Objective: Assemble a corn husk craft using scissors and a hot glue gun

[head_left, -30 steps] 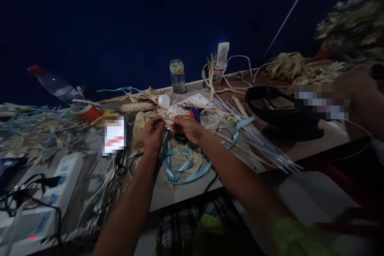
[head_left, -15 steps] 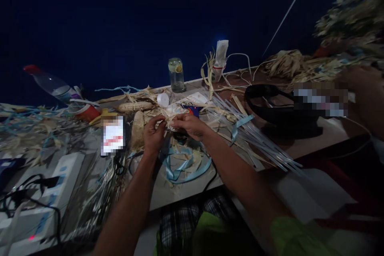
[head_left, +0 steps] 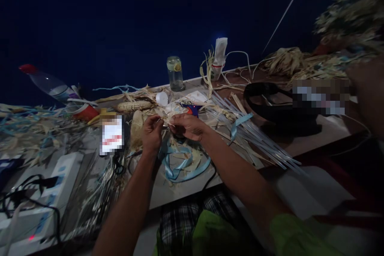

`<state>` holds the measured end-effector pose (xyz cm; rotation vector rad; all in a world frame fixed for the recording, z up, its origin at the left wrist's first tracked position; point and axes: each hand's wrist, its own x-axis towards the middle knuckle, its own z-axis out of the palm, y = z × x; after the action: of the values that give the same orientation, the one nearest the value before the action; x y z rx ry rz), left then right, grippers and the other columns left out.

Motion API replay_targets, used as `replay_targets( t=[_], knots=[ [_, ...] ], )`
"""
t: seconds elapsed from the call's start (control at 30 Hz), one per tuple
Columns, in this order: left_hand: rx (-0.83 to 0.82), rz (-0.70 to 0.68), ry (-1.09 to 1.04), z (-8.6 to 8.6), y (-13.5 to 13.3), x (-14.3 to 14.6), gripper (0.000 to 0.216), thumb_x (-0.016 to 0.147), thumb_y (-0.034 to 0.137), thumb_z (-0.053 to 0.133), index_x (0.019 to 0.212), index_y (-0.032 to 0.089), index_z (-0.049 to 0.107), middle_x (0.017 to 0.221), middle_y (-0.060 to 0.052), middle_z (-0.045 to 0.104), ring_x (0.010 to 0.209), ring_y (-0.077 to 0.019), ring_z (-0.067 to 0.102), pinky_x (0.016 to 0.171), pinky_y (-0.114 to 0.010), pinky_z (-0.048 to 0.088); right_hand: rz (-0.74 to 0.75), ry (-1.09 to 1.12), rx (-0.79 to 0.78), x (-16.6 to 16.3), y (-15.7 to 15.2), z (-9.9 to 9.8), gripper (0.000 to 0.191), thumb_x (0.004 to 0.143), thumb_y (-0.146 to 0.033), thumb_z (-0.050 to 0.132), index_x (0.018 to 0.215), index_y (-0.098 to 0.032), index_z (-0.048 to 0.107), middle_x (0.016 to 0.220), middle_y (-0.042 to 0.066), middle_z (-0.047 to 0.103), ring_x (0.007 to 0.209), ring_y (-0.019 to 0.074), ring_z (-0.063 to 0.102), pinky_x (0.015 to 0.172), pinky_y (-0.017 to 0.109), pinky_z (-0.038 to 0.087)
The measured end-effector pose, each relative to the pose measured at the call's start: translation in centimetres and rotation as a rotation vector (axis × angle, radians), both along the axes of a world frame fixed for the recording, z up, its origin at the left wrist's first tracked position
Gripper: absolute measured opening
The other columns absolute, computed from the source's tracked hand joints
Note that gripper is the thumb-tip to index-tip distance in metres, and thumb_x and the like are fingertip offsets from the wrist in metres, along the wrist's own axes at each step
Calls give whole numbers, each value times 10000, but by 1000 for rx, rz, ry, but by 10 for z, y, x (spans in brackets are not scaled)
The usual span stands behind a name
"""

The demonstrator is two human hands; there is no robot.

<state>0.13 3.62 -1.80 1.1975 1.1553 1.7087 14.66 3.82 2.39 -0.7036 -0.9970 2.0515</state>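
My left hand [head_left: 152, 134] and my right hand [head_left: 187, 126] meet over the middle of a cluttered table [head_left: 186, 192]. Both hands are closed in a pinch on a small pale piece, seemingly a strip of corn husk [head_left: 165, 127], held between them; the light is too dim to name it surely. Under my hands lies a loop of light blue ribbon [head_left: 180, 166]. A glue gun [head_left: 192, 109] with a small red light lies just beyond my right hand.
A corn cob [head_left: 133, 106], a glass jar [head_left: 175, 74], a white cap [head_left: 162, 98], a plastic bottle [head_left: 51, 84], a red cup [head_left: 87, 112] and clear sticks [head_left: 255, 140] lie around. A power strip [head_left: 45, 200] sits at left, a black strap [head_left: 279, 108] at right, dried husks [head_left: 300, 64] behind.
My hands have stayed together over the ribbon, shifting slightly nearer and working the small piece between the fingers. The view has drifted a little.
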Motion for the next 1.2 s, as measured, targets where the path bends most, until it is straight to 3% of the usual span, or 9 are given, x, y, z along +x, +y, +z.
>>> replay_targets(
  t=[0.13,0.27,0.57,0.73,0.87,1.0,1.2],
  knots=[
    [19,52,12,0,1,-1,202,617,221,664,801,186,587,740,24,570,650,-83,535,637,-206,430,24,12,-33,3,0,0,218,560,-266,721,599,-130,555,541,-27,547,495,61,458,502,198,336],
    [44,182,115,-1,4,-6,197,642,237,640,820,177,582,763,16,568,695,-97,544,707,-234,438,34,32,-99,5,-2,4,252,628,-371,668,641,-132,590,631,-4,575,565,78,487,578,223,389],
    [119,356,542,5,-3,-9,134,720,239,582,836,172,592,862,-15,602,860,-144,554,825,-281,416,-224,-39,205,-8,-3,-1,265,553,-305,734,647,-136,552,584,-57,504,564,51,423,607,211,320],
    [90,379,547,7,-4,-11,150,734,275,581,841,170,592,860,-21,602,876,-154,555,835,-288,418,-263,-73,238,-7,-1,-2,263,523,-280,730,659,-139,554,614,-55,515,581,53,431,626,216,334],
    [40,375,484,3,0,-15,174,744,293,575,872,175,581,863,-21,602,859,-151,568,828,-287,429,-261,-89,268,-5,0,-2,245,606,-353,669,608,-151,531,571,-45,495,552,63,423,589,220,336],
    [61,379,450,3,1,-14,175,736,286,585,867,170,576,854,-26,602,844,-149,577,826,-288,435,-445,-172,329,-2,7,-7,264,687,-404,578,605,-159,524,583,-33,494,547,71,416,570,223,341],
    [64,399,369,5,1,-11,185,745,283,584,886,163,580,858,-33,613,844,-147,585,812,-286,448,-758,-455,564,15,30,-22,220,695,-283,526,861,-156,595,720,-17,555,637,93,466,632,230,387]
  ],
)
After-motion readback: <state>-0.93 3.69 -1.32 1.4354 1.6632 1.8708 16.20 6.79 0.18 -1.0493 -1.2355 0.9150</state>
